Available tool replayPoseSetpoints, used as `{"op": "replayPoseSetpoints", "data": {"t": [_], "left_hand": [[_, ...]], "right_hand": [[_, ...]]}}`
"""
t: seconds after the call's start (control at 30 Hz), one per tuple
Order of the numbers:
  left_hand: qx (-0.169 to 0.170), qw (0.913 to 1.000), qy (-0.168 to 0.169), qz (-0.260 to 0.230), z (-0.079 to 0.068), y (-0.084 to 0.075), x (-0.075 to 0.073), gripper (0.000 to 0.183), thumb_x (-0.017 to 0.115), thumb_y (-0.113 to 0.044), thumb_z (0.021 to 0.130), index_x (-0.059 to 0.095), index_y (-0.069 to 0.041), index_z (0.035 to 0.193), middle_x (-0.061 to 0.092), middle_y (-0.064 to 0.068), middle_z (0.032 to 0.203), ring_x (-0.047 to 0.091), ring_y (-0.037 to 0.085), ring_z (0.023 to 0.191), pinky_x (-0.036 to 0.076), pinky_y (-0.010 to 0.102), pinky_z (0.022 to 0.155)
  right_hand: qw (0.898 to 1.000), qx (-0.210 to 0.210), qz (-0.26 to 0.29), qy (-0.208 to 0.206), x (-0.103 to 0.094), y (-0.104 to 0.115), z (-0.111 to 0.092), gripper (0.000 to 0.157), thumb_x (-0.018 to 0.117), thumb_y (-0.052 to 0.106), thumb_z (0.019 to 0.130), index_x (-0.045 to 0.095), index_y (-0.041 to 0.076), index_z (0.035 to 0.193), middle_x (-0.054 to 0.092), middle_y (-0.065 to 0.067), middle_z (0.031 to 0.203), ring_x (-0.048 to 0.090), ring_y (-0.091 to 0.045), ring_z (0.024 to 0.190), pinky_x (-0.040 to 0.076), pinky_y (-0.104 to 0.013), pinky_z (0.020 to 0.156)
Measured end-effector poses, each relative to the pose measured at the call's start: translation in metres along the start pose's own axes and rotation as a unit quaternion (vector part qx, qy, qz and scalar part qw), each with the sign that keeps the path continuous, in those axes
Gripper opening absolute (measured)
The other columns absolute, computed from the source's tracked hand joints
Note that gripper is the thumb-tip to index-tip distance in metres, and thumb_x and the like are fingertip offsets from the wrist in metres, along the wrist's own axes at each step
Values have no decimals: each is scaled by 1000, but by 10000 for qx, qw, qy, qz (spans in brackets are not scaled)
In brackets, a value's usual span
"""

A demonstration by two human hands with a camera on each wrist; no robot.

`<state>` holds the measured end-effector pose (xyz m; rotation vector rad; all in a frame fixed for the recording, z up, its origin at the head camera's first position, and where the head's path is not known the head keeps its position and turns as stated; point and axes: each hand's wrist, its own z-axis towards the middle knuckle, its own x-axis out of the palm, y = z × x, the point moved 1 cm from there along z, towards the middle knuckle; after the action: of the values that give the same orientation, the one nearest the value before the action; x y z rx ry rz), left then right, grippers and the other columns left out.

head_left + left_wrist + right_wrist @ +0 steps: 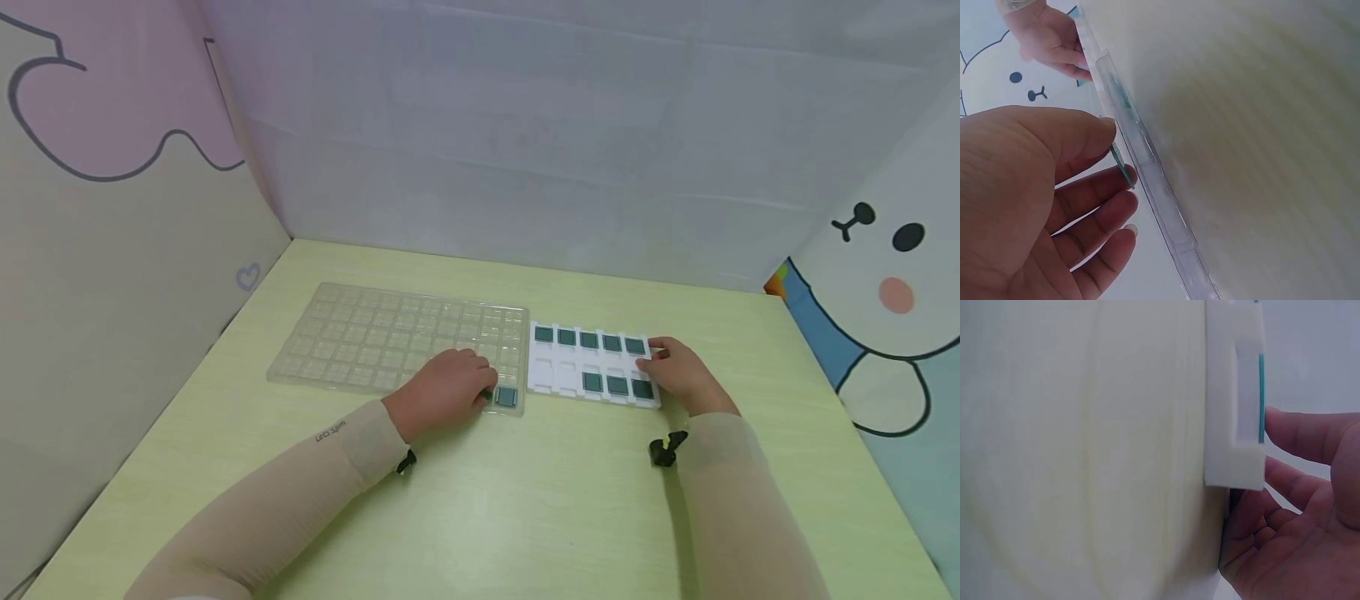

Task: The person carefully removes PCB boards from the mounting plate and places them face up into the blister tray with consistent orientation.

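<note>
My left hand (448,387) is over the front right part of a clear plastic tray (397,329) of small square pockets. Between thumb and index finger it pinches a thin green square chip (1122,167), tilted close beside the tray's edge in the left wrist view. Another green chip (506,397) lies in the corner pocket just right of that hand. My right hand (678,373) holds the right end of a white tray (556,379), thumb at the top face and fingers by the end. Green chips (589,341) fill the white tray's back row; its front row has three at the right and two bare slots at the left.
Both trays lie side by side on a pale yellow-green table (480,508). A white sheet wall (525,167) rises behind, with cartoon-printed panels (896,250) at the sides. Black wrist-worn pieces (663,450) show near the cuffs.
</note>
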<state>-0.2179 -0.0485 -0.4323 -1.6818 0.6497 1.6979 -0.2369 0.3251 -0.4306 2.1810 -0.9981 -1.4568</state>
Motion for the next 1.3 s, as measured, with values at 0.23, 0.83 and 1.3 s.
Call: {"op": "replayPoseSetpoints", "data": {"t": [0.23,0.83,1.3], "left_hand": [[-36,10000,57,-49,-1,-2,-3,10,73,-10,92,69,-20,90,62,-9,85,52,13,79,45,29,73],[5,9999,-28,-109,-4,-4,-7,8,73,-11,92,70,-18,94,64,-8,89,54,15,81,46,30,74],[-1,10000,-87,-32,-3,-6,-8,9,72,-12,94,72,-16,102,65,-5,99,57,15,87,49,30,78]], "right_hand": [[10000,-38,13,-10,0,-1,0,71,56,31,106,23,-1,160,31,-33,156,36,-47,135,31,-65,113],[10000,25,43,-4,1,0,0,70,55,30,107,23,-1,160,30,-32,157,35,-47,136,29,-66,113],[10000,25,-12,1,0,-1,2,71,56,32,106,23,0,160,30,-33,155,36,-48,134,31,-65,113]]}}
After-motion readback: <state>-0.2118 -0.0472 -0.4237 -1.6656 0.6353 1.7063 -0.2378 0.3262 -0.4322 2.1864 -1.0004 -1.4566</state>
